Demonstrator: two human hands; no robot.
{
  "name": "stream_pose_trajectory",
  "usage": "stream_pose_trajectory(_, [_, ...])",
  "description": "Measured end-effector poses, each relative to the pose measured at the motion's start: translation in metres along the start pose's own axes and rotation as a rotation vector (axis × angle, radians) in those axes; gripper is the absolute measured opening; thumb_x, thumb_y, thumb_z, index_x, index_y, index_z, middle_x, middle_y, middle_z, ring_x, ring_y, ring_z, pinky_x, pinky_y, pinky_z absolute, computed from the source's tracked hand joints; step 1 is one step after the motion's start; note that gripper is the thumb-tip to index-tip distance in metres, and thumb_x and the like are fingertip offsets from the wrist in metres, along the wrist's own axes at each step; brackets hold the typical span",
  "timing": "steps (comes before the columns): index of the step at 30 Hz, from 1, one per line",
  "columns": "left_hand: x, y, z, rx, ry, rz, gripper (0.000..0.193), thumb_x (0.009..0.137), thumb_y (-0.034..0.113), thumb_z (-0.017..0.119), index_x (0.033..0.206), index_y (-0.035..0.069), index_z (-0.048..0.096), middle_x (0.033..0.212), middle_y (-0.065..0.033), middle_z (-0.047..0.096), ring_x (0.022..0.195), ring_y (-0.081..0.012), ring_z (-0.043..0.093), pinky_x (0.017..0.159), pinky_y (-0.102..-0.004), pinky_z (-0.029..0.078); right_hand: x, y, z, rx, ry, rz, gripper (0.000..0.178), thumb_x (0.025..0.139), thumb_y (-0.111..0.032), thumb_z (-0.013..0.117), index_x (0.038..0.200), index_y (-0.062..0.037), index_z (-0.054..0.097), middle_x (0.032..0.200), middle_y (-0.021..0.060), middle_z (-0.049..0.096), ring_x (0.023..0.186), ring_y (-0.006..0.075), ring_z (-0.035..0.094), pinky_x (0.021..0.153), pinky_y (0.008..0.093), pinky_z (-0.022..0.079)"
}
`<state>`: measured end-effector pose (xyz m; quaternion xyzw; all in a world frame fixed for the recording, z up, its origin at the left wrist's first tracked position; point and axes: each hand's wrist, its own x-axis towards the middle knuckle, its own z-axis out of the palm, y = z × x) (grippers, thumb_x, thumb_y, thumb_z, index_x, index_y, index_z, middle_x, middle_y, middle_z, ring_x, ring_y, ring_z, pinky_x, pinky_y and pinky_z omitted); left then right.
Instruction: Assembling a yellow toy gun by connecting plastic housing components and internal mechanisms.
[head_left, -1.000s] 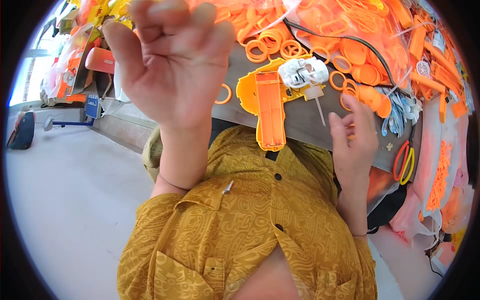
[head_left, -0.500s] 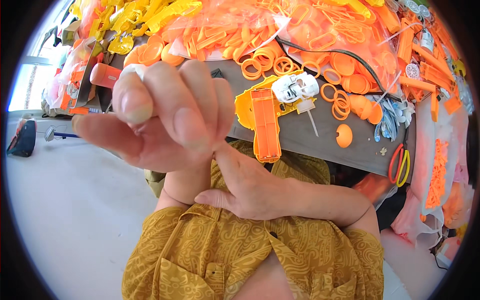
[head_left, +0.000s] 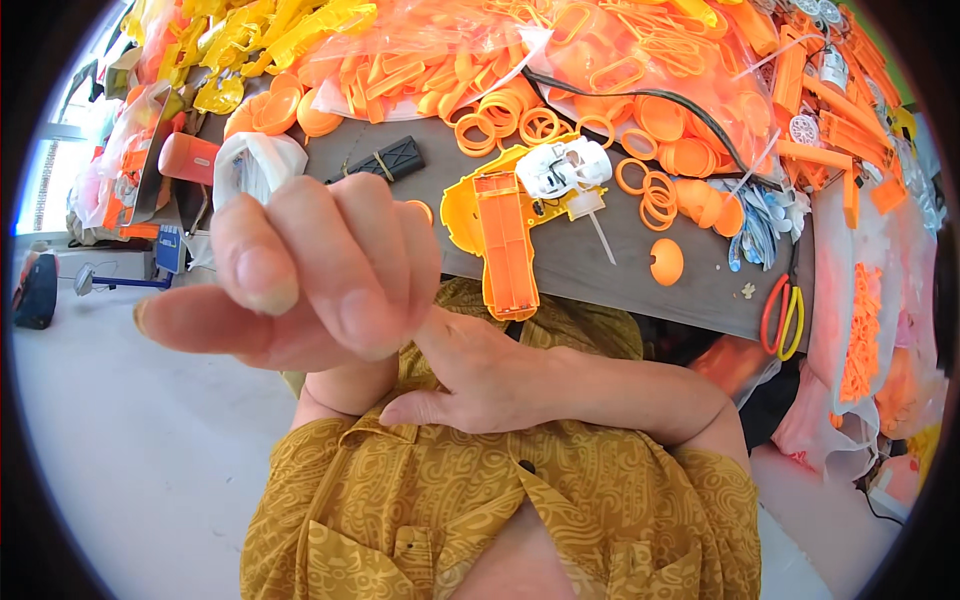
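Observation:
My left hand (head_left: 310,275) is raised close to the view, its fingers curled toward the palm and the thumb pointing left. Nothing shows between its fingers. My right hand (head_left: 475,375) reaches across and wraps the left wrist; its thumb is visible, while its other fingers are partly hidden behind the wrist. Beyond the hands, on the grey table, lies a yellow plastic housing (head_left: 462,215) with an orange tray-like part (head_left: 508,245) in it. A white mechanical module (head_left: 565,168) sits at its upper right. Neither hand touches these parts.
Orange rings (head_left: 657,200) and a heap of orange plastic parts (head_left: 430,75) cover the far table. Scissors with red and yellow handles (head_left: 790,320) lie at the right edge. At left are a black rectangular piece (head_left: 390,160), a white bag (head_left: 255,165) and a pink cylinder (head_left: 187,158).
The table scene has shifted slightly left in view. My left hand appears lower, its fingers more curled, uncovering the black piece and white bag. My right hand stays around the wrist.

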<state>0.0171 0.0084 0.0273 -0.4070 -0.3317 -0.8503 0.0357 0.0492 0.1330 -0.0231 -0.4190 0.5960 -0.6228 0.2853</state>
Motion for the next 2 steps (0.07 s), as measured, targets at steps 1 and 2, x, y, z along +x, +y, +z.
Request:
stream_pose_trajectory(1, [0.0010, -0.0006, 0.0001, -0.018, -0.005, 0.006, 0.047, 0.082, 0.048, 0.044, 0.095, 0.005, 0.057, 0.076, -0.0052, 0.055, 0.066, -0.0148, 0.046, 0.054, -0.0253, 0.042, -0.0003, -0.0012, -0.0018, -0.005, -0.007, 0.001, 0.071, 0.076, -0.037, 0.062, 0.121, 0.0027, 0.025, 0.115, 0.0252, 0.039, 0.108, 0.0373, 0.041, 0.090, 0.0410, 0.034])
stream_pose_trajectory(2, [0.0007, -0.0004, 0.0007, -0.018, -0.003, 0.008, 0.047, 0.082, 0.048, 0.044, 0.095, 0.005, 0.057, 0.076, -0.0052, 0.055, 0.066, -0.0148, 0.046, 0.054, -0.0253, 0.042, 0.0002, -0.0041, -0.0031, -0.009, -0.019, 0.000, 0.071, 0.076, -0.038, 0.061, 0.122, 0.0025, 0.024, 0.115, 0.0250, 0.039, 0.108, 0.0374, 0.040, 0.090, 0.0412, 0.034])
